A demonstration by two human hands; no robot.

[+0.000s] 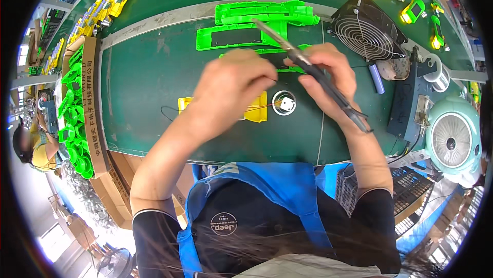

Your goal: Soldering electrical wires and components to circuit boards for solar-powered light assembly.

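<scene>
While right hand (328,75) grips soldering iron (308,67), left hand (231,85) pinches wire (259,107).

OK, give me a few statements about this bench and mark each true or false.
1. The right hand holds a dark pen-shaped soldering iron. True.
2. The left hand rests on the black square fan. False: it is over the flat yellow plastic part, well apart from the fan.
3. Bright green plastic housings lie behind the hands. True.
4. The cardboard box at the left holds yellow parts. False: they are green.
</scene>
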